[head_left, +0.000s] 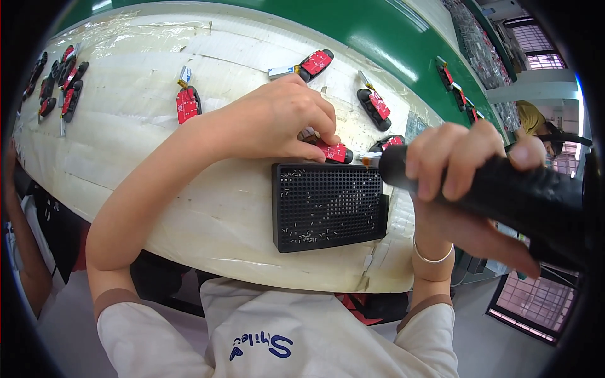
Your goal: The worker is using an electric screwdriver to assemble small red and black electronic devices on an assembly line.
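Note:
My left hand [283,120] reaches over the table and pinches a small red circuit board [336,153] in a black housing, just beyond the screw tray. In my right hand [463,157] is a black electric screwdriver [529,189], its fingers wrapped round the body. The driver's front end is near the tray's far right corner. The black tray [275,208] has a grid of small holes, with many tiny silver screws standing in it or lying loose. Another red board [392,142] rests just right of the pinched one, partly hidden by the driver.
More red boards in black housings lie around: one beyond my forearm [188,106], one at the far side [316,63], one at right [374,108]. A cluster [68,82] sits far left. Beyond the taped table [138,57] runs a green surface [328,22]. A person's arm [31,264] shows at left.

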Demonstrator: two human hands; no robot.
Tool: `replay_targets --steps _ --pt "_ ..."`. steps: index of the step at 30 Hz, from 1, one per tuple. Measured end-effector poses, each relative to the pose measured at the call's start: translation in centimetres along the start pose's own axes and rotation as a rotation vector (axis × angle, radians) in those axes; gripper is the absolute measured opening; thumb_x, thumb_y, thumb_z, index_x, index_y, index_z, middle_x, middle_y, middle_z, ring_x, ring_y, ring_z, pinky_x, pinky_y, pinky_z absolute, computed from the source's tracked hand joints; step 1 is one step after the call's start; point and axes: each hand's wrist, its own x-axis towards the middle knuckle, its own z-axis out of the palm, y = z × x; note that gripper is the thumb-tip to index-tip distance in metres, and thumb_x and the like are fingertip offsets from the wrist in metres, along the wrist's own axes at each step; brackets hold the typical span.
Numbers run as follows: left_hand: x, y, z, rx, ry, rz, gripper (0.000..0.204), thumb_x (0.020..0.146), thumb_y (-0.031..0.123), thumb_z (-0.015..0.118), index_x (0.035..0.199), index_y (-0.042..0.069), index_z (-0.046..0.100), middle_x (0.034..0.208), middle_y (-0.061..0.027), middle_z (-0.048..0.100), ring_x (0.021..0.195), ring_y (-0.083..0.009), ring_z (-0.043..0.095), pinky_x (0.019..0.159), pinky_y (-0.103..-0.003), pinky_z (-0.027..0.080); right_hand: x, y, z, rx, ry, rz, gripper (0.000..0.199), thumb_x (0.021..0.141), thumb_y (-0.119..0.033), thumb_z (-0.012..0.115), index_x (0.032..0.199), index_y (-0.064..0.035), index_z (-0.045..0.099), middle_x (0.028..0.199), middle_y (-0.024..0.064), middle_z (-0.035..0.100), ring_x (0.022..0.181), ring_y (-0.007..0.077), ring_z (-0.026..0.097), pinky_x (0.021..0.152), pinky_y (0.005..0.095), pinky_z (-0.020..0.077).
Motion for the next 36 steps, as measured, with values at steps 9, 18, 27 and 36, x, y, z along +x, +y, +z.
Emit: replay_targets --steps 9,18,27,36 --pt "-0.1 0.0 -0.2 -0.009 -0.011 -0.006 0.018 0.071 0.019 0.072 0.087 0.01 0.068 0.087 0.0001 0.062 0.085 -0.0167 0.055 0.088 -0.031 0.035 -0.7 3.8 -1.1 0.013 0.01 0.012 0.097 0.058 -0.09 0.029 0.111 -0.0094 0.036 0.065 0.0085 0.046 0.05 0.0179 0.049 0.047 0.0326 0.0456" --pt "0.0 0.3 -0.1 -0.037 -0.042 -0.038 0.018 0.072 0.019 0.072 0.088 0.01 0.067 0.088 -0.0002 0.062 0.086 -0.0172 0.055 0.089 -0.032 0.035 -0.7 3.5 -0.9 -0.001 0.062 0.003 0.096 0.06 -0.089 0.03 0.113 -0.0098 0.036 0.065 0.0076 0.045 0.05 0.0175 0.048 0.048 0.0323 0.0451" --pt "0.4 2.5 1.0 -0.032 0.231 0.055 0.008 0.073 0.018 0.07 0.071 0.013 0.064 0.078 0.003 0.055 0.085 -0.0125 0.053 0.089 -0.034 0.033 -0.2 0.4 -0.1 0.04 0.0 0.019 0.09 0.06 -0.084 0.045 0.116 -0.0131 0.037 0.072 0.0024 0.046 0.052 0.0142 0.047 0.05 0.0294 0.0419" --pt "-0.4 2.6 -1.3 -0.014 -0.044 0.171 0.008 0.073 0.016 0.069 0.076 0.009 0.066 0.084 -0.0016 0.056 0.083 -0.0157 0.052 0.087 -0.032 0.035 -2.9 -0.5 0.8 0.013 0.208 0.139 0.085 0.06 -0.083 0.046 0.107 -0.0127 0.034 0.063 0.0027 0.044 0.046 0.0152 0.047 0.045 0.0297 0.0416"
